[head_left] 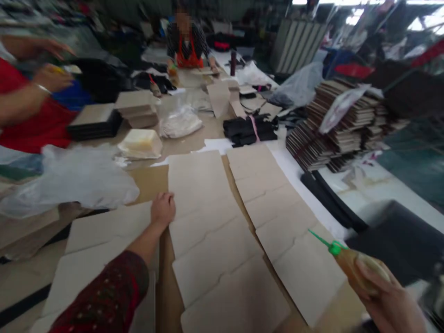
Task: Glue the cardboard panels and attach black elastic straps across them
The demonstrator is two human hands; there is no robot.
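I had my right hand (385,289) wrapped round an amber plastic squeeze bottle (348,268), green nozzle (333,248) over overlapping beige rectangular sheets (211,236), left hand (163,209) curled at their edge, its grip I couldn't tell

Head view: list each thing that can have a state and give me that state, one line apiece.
Left hand: fingers curled, at the middle panels' edge
Right hand: closed around the bottle
Bottle: tilted, green nozzle fitted
Middle panels: flat, overlapping
Right panels: flat, overlapping
Black bundle: tied with a pink band
Left plastic bag: crumpled
Brown pile: stacked unevenly
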